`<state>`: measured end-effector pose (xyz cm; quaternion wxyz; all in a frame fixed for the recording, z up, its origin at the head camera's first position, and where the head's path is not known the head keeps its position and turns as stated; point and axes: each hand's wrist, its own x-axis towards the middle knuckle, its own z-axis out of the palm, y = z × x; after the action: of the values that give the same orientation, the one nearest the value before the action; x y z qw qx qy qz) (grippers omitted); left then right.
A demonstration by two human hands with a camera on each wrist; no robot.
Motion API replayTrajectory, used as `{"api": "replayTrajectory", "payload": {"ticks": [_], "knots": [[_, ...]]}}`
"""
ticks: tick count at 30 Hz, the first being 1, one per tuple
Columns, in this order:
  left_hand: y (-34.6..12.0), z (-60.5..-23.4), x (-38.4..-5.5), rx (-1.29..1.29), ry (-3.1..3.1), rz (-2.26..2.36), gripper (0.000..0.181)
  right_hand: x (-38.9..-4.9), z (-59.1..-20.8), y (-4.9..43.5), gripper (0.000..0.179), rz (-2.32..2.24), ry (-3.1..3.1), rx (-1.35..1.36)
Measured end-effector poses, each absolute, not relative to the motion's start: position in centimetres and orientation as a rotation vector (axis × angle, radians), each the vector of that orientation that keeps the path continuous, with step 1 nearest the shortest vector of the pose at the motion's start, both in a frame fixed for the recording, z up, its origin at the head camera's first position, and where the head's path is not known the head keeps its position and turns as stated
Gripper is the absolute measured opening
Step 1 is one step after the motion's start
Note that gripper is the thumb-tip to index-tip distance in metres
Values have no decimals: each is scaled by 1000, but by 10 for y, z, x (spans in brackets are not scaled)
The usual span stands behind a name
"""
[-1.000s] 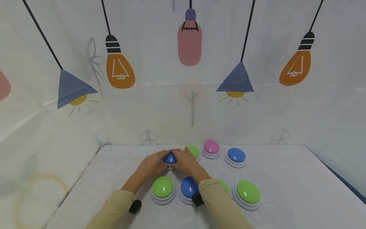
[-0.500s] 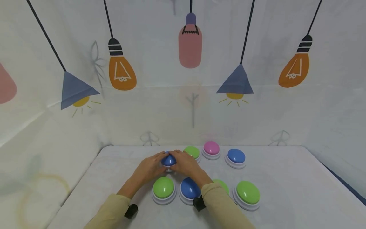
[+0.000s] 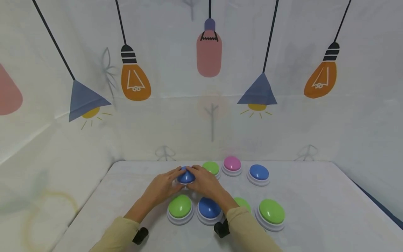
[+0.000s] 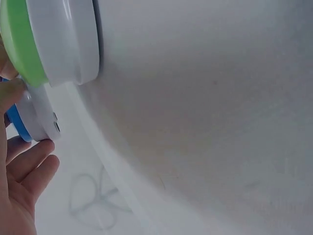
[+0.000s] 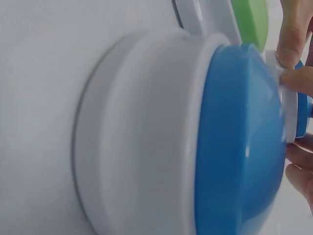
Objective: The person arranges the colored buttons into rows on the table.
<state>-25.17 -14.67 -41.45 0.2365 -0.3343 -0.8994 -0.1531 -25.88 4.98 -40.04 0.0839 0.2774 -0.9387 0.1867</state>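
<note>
Both hands hold one blue dome push button (image 3: 186, 176) with a white base, at the back left of the group. My left hand (image 3: 162, 188) grips its left side, thumb in front and fingers behind. The right hand (image 3: 206, 182) grips the opposite side in the same way. In the left wrist view, fingertips lie right at the edge of its white base (image 4: 44, 117). A green button (image 3: 179, 206) stands just in front of the hands, and another blue button (image 3: 209, 208) sits below the right wrist, large in the right wrist view.
Behind the right hand stands a green button (image 3: 211, 168), then a pink button (image 3: 232, 163) and a blue button (image 3: 259, 173). In the front row, a green button (image 3: 241, 203) is partly hidden by the right sleeve; another green button (image 3: 271, 212) stands farther right on the white table (image 3: 327, 210).
The head view has tilted slightly, so the wall pictures sit lower. Both hands keep their hold on the blue push button with hardly any movement.
</note>
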Motion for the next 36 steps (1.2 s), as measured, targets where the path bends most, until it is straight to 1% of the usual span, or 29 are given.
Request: {"api": "replayTrajectory", "payload": {"ticks": [14,28,36], "knots": [[-149,-405,-229,-1001,-2307,-380,50,-234,-395,58,63,647,-2756,811],[-156,-398,-199,-1111,-2154,-369,50,-204,-390,60,66,611,-2690,901],[-161,-399,-178,-1139,-2074,-354,46,-184,-387,58,65,592,-2657,950]]}}
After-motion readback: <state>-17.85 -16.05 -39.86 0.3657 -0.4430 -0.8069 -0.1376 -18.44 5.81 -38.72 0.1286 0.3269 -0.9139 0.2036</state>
